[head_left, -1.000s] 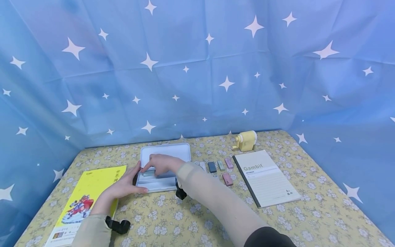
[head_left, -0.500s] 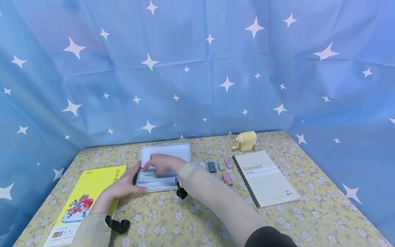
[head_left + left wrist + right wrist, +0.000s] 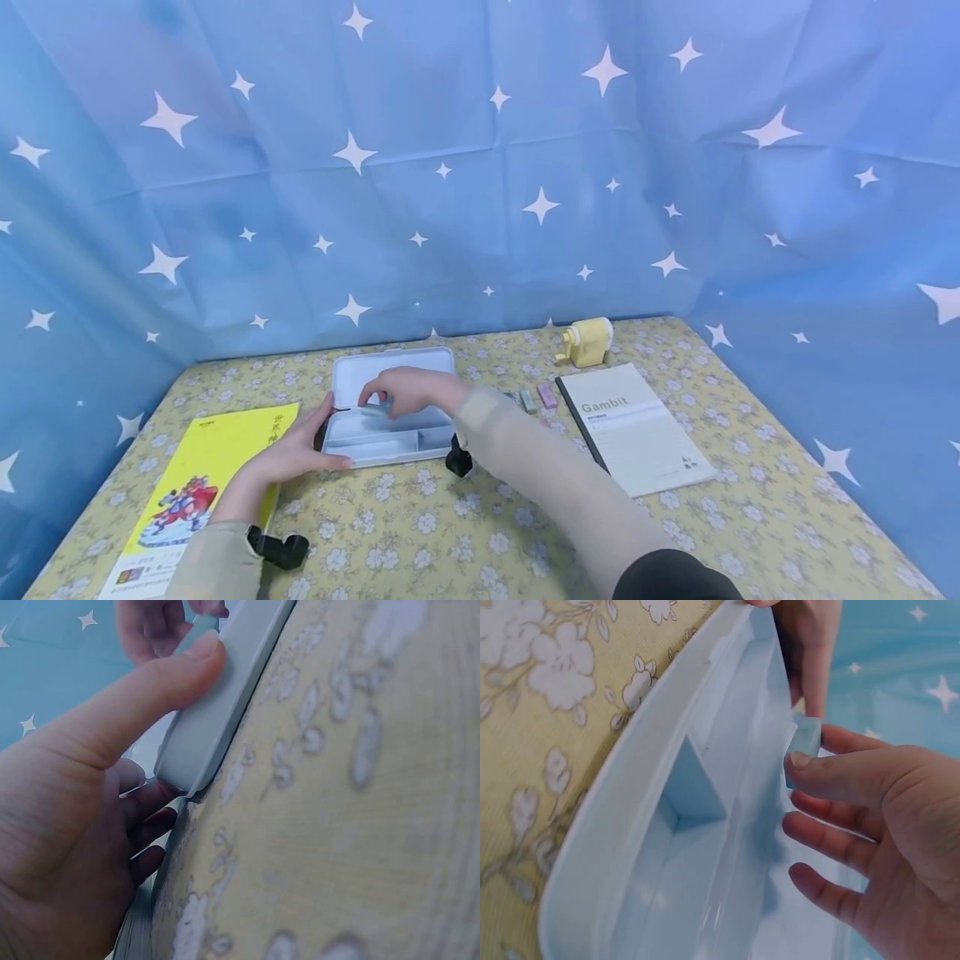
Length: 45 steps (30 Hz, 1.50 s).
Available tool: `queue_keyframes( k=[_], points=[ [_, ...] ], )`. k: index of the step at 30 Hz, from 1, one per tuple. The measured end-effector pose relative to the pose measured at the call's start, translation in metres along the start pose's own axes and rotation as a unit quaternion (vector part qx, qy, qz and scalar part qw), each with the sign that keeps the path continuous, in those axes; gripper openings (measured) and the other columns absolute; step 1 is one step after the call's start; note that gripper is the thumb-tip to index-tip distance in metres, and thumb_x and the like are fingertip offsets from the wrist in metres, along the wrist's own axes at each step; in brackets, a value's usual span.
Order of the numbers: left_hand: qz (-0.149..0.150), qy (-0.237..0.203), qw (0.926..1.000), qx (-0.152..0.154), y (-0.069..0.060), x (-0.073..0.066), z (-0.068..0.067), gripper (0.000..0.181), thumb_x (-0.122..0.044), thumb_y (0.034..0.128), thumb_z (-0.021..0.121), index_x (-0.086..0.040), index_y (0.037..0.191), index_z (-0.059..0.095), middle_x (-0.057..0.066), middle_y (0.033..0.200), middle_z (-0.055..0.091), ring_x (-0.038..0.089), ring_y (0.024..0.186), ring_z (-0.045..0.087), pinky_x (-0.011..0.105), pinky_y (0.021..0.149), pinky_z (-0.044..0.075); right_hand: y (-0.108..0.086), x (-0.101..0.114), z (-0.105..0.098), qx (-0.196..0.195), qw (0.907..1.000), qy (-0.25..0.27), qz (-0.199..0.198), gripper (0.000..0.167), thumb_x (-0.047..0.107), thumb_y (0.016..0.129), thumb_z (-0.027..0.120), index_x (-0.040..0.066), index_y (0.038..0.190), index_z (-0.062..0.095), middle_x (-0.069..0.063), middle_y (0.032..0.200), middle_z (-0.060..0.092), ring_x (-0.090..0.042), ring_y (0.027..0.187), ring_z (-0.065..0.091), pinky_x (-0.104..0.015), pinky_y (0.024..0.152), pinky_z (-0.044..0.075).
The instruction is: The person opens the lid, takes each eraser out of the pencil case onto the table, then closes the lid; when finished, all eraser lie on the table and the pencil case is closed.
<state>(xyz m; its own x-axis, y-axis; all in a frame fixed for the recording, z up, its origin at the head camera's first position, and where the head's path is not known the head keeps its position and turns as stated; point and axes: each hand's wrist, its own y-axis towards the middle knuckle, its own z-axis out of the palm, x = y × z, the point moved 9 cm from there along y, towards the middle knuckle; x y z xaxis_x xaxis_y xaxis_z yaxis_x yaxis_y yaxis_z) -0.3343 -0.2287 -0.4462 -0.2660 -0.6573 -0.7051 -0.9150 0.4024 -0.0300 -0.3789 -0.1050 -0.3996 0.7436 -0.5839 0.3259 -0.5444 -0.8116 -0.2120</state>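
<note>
An opened pale pencil case [image 3: 367, 447] lies on the table in the head view, its lid [image 3: 351, 379] tipped back and dividers inside. My left hand [image 3: 294, 450] grips the case's left end, thumb on the front wall and fingers round the end. Above the long rear compartment, my right hand [image 3: 412, 390] pinches a translucent blue-green eraser [image 3: 804, 742] between thumb and index finger. In the right wrist view its other fingers are spread loosely, and the compartments below show bare bottoms.
Right of the case, partly behind the right sleeve, lie a green eraser [image 3: 528, 402] and a pink one [image 3: 547, 395]. Further right are a Gambit notebook [image 3: 637, 429] and a yellow pencil sharpener [image 3: 588, 342]. A yellow book [image 3: 217, 467] lies left, under the left forearm.
My right hand has lifted the eraser up from the rear compartment and moved slightly right. The left hand keeps its grip on the case. The head view has shifted a little.
</note>
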Motion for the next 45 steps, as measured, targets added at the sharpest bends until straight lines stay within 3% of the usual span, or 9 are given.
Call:
queue_keyframes(
  k=[19, 31, 36, 45],
  points=[
    [-0.003, 0.007, 1.0000, -0.002, 0.001, -0.001, 0.001, 0.118, -0.039, 0.0780, 0.080, 0.002, 0.153, -0.001, 0.031, 0.156, 0.005, 0.051, 0.140, 0.004, 0.069, 0.106, 0.014, -0.045, -0.023, -0.010, -0.030, 0.9959, 0.084, 0.015, 0.047, 0.006, 0.091, 0.065, 0.020, 0.135, 0.055, 0.006, 0.104, 0.060, -0.007, 0.090, 0.057, -0.023, 0.076, 0.047],
    [0.003, 0.011, 0.9999, 0.000, 0.000, -0.001, 0.000, 0.117, -0.038, 0.0780, 0.080, 0.002, 0.153, -0.001, 0.033, 0.155, 0.005, 0.053, 0.139, 0.003, 0.070, 0.105, 0.012, -0.106, -0.055, -0.017, -0.074, 0.9834, 0.163, 0.026, 0.046, 0.008, 0.093, 0.064, 0.013, 0.137, 0.052, 0.000, 0.111, 0.058, -0.011, 0.092, 0.059, -0.030, 0.076, 0.051],
    [0.004, 0.012, 0.9999, 0.003, 0.000, -0.001, 0.000, 0.117, -0.038, 0.0785, 0.080, 0.003, 0.153, -0.002, 0.033, 0.155, 0.005, 0.054, 0.139, 0.004, 0.071, 0.105, 0.013, -0.137, -0.070, -0.016, -0.097, 0.9811, 0.164, 0.030, 0.047, 0.009, 0.092, 0.066, 0.010, 0.137, 0.052, 0.000, 0.108, 0.059, -0.013, 0.092, 0.060, -0.032, 0.078, 0.050],
    [0.004, 0.021, 0.9998, 0.003, -0.001, -0.002, 0.000, 0.117, -0.038, 0.0789, 0.079, 0.003, 0.153, -0.002, 0.034, 0.154, 0.005, 0.055, 0.138, 0.004, 0.071, 0.104, 0.014, -0.189, -0.097, -0.008, -0.131, 0.9720, 0.179, 0.077, 0.045, 0.012, 0.091, 0.067, 0.012, 0.134, 0.053, 0.002, 0.104, 0.061, -0.012, 0.092, 0.060, -0.036, 0.080, 0.050]
  ],
)
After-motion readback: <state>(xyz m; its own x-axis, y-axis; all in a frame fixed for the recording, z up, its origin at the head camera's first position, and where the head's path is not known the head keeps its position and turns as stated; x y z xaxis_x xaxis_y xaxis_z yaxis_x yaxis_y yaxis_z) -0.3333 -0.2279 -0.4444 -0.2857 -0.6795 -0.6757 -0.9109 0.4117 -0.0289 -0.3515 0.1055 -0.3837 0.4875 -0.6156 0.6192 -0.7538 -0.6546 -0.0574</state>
